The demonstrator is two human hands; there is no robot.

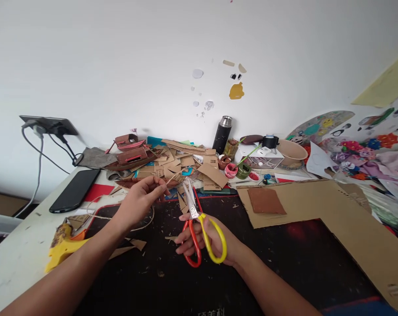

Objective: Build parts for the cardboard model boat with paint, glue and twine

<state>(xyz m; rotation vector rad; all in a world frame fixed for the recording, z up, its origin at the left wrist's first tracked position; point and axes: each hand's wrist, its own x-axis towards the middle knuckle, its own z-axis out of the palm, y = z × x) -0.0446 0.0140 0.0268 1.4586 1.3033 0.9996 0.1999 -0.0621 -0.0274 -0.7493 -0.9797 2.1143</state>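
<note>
My left hand [140,199] is closed in a pinch on a thin piece of twine [144,227], whose short end sticks out past the fingertips. The rest of the twine curves down behind my wrist onto the black mat [172,285]. In my right hand [230,243] are scissors [193,211] with one red and one yellow handle, their blades pointing up and slightly apart. The blade tips are just right of the left fingertips. Behind my hands lie cardboard scraps [166,162] and a brown model boat [133,158].
A yellow glue gun [63,245] and a black phone [75,191] lie on the left. Paint pots [231,170], a black flask [222,135] and a white box [258,157] stand at the back. An L-shaped cardboard sheet [312,202] covers the right, with a brown square [266,201] on it.
</note>
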